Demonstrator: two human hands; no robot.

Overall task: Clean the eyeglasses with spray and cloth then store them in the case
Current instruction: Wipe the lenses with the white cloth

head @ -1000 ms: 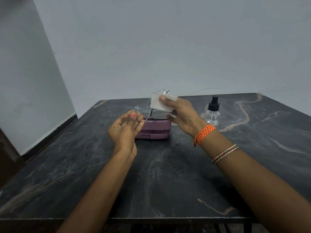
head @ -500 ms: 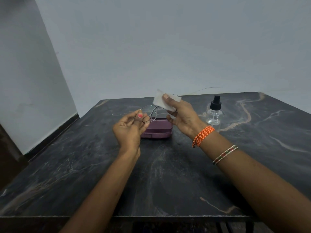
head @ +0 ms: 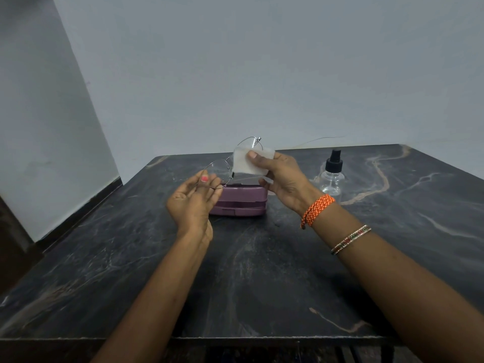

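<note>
I see left hand [head: 195, 203] pinching eyeglasses [head: 217, 174] by one lens rim above the closed case [head: 239, 203] to steady them; right hand [head: 284, 179] grips cloth [head: 248, 162] around other lens for wiping

My only feed comes from the head-worn wide-angle camera, looking forward and down over a dark marble table [head: 262, 284] from its near edge. Both forearms enter from the bottom of frame, the left hand [head: 193, 203] and right hand [head: 282, 179] raised near mid-frame, fairly close to the lens. The table's far edge meets a pale wall [head: 235, 74] that fills the upper half. Straight lines bow toward the frame edges. No second view overlaps this one
</note>
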